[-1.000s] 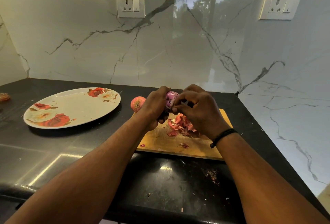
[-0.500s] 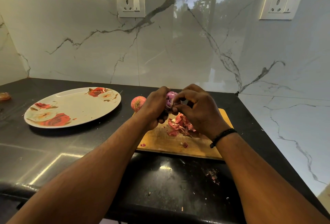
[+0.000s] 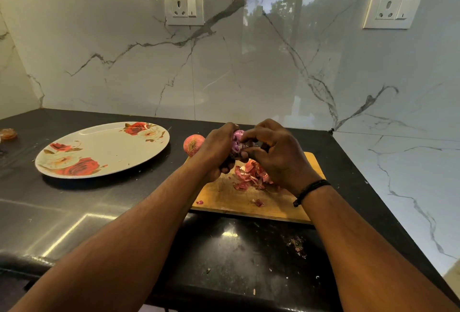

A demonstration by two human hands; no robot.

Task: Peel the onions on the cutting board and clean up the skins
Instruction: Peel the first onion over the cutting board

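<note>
My left hand [image 3: 217,150] grips a purple, partly peeled onion [image 3: 237,140] above the far end of the wooden cutting board [image 3: 224,197]. My right hand [image 3: 276,154] has its fingertips curled against the onion's right side, pinching at its surface. A heap of reddish onion skins [image 3: 251,174] lies on the board under my hands, with small scraps nearer me. A second onion [image 3: 193,144], still in its orange-pink skin, sits at the board's far left corner, just left of my left hand.
A large white plate with red roses [image 3: 104,150] stands on the black counter [image 3: 74,212] to the left. Bits of skin [image 3: 297,247] dot the counter in front of the board. A small orange thing [image 3: 8,134] lies at the far left edge. Marble walls close the back and right.
My fingers have shifted slightly on the onion; both hands stay in the same place above the board.
</note>
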